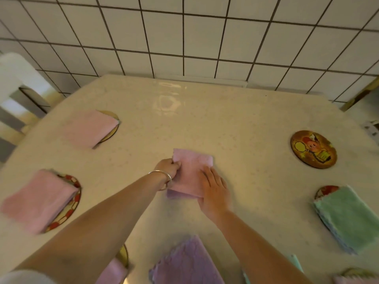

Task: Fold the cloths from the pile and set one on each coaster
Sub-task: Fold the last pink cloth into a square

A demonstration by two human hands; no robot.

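One bare coaster [313, 149] lies at two o'clock from the folded pink cloth [190, 173], nearer the right hand [214, 191], which presses flat on it; the left hand [168, 167] pinches its left edge; its long axis runs twelve-to-six on the surface [235, 119].

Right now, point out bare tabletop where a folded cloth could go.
Bare table lies between the far pink cloth and the uncovered coaster, itself free. Crowded: the near edge, around the purple cloth and green cloth.
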